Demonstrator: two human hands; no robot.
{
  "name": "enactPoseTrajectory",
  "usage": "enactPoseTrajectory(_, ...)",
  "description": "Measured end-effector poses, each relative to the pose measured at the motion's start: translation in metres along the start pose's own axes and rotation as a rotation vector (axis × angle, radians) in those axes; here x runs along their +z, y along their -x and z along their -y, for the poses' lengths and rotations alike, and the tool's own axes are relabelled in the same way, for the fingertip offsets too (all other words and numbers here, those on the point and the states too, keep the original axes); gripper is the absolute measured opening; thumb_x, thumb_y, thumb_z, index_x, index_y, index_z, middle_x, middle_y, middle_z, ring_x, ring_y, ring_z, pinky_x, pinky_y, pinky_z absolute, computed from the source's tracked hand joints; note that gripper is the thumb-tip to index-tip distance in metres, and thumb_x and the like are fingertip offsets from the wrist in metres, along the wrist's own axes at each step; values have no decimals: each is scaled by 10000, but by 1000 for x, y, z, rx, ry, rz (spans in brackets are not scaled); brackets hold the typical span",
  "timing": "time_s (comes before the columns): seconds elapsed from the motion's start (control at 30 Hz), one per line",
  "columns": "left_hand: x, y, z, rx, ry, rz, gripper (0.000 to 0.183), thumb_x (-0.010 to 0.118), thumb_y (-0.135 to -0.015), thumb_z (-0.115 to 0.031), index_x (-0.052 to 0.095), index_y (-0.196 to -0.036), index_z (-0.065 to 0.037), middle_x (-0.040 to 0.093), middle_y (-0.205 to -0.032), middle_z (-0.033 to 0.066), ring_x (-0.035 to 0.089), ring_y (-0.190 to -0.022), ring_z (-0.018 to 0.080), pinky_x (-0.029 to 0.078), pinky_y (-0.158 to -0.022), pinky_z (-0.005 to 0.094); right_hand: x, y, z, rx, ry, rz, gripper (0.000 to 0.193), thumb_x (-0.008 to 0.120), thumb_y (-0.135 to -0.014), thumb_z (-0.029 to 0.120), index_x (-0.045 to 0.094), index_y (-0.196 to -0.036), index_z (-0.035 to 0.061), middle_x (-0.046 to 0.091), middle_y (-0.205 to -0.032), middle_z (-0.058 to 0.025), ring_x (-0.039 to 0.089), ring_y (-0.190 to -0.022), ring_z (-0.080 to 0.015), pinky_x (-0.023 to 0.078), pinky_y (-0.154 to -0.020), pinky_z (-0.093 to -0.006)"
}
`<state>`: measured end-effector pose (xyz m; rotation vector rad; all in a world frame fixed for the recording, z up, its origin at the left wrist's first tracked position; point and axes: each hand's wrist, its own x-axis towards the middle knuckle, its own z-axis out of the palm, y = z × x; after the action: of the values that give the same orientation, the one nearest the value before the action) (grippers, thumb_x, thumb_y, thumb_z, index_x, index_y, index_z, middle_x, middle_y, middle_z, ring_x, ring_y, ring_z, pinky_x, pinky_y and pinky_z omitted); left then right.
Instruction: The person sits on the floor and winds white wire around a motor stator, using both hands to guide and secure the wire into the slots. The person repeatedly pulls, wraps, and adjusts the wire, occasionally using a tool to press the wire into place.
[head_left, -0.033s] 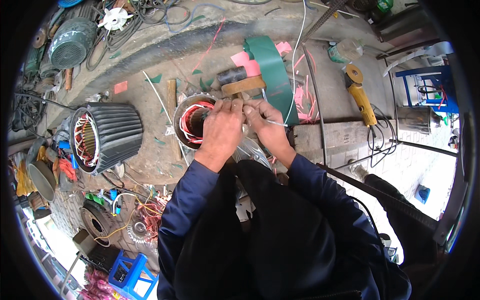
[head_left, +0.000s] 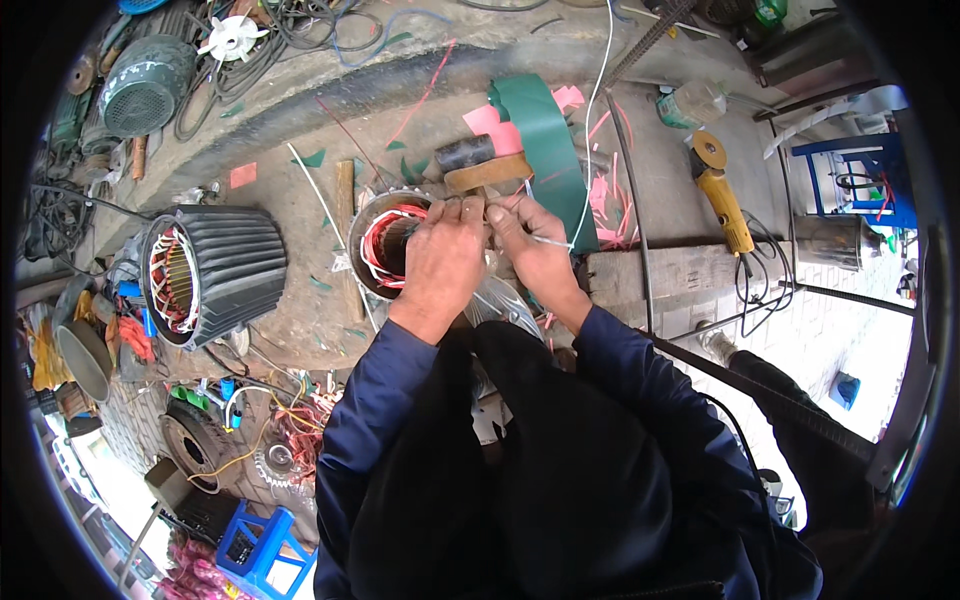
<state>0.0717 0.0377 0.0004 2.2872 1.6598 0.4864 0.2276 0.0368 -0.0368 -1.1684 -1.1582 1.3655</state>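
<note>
My left hand [head_left: 447, 262] is closed at the right rim of a motor stator [head_left: 357, 236] with red windings laced in white. Its fingertips pinch something I cannot make out. Close beside it, my right hand [head_left: 538, 255] has its thumb and fingers pressed together on a white cord [head_left: 552, 242]. From there the cord bends and runs up past a green curved sheet [head_left: 550, 150]. Just beyond my fingers lie a mallet [head_left: 490, 172] with a brown head and a dark cylinder [head_left: 464, 153]. Clear plastic film shows below my hands.
To the left, a larger finned stator [head_left: 225, 270] lies on its side. A wooden stick [head_left: 346, 215] lies between the stators. A yellow angle grinder [head_left: 722, 195] rests at the right near a wooden beam [head_left: 685, 275]. Metal bars cross the right side; a blue stool [head_left: 262, 550] stands lower left.
A thin dark red strand now shows behind the nearer stator. Both hands keep nearly the same place and grip.
</note>
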Motion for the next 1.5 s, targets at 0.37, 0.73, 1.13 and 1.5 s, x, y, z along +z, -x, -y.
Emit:
enactPoseTrajectory(0.37,-19,-26,3,-163,247,-375,61,636,-1004,-64,655,-1053,-32,714,-890,252,703,-851,480,543,-702,559,27,-74,86,-230,92,-55,199,616,-1062,104,733,-962,-21,638,-751,-14,555,-667,-80,457,-606,-273)
enactPoseTrajectory(0.73,-12,-21,9,-179,438,-436,117,631,-996,-44,711,-1079,-27,723,-939,229,705,-891,455,562,-760,523,-60,-116,218,-472,-319,-34,171,618,-1045,125,715,-946,24,552,-663,16,388,-495,-56,295,-476,-244)
enactPoseTrajectory(1.13,-34,-23,0,-108,615,-498,174,664,-1051,-92,759,-1181,-25,777,-1025,187,769,-889,328,590,-780,386,-29,-92,102,-134,206,323,191,750,-1015,173,719,-1171,67,677,-944,35,588,-818,-62,478,-738,-247)
enactPoseTrajectory(1.5,-43,-18,3,118,544,-340,86,651,-908,4,632,-980,-40,667,-897,165,672,-819,424,530,-679,495,-31,-75,133,-658,666,568,93,804,-938,56,728,-986,28,666,-832,-94,648,-735,-213,513,-671,-342)
